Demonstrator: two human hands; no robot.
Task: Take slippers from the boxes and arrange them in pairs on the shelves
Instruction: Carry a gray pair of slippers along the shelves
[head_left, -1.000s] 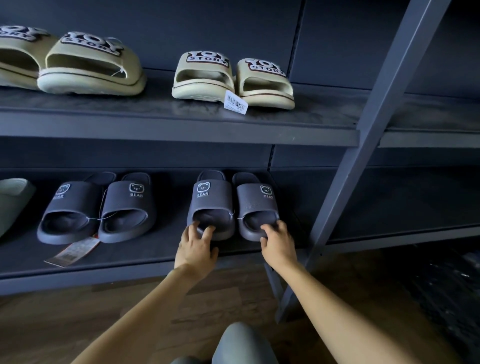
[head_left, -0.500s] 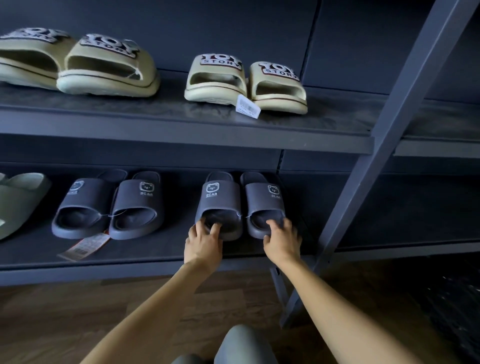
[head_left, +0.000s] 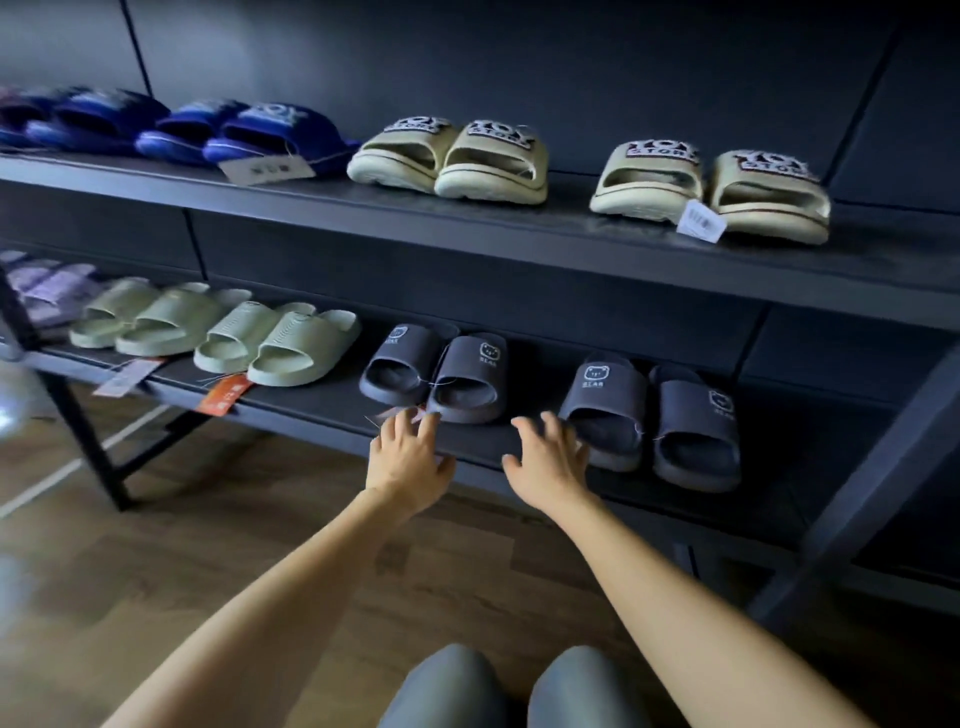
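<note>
Lower shelf (head_left: 530, 397): green pairs (head_left: 280, 345) left, grey slippers right. Left hand (head_left: 410, 457) spread, empty, at the front edge by the left grey pair (head_left: 467, 379). Right hand (head_left: 545, 462) spread, empty, just beside the right grey pair (head_left: 608, 410). Bare shelf between the pairs.

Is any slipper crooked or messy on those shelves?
Nothing is really messy: every pair sits side by side. Only the orange tag and the white tag by the green slippers stick out past the front edge of the lower shelf.
</note>
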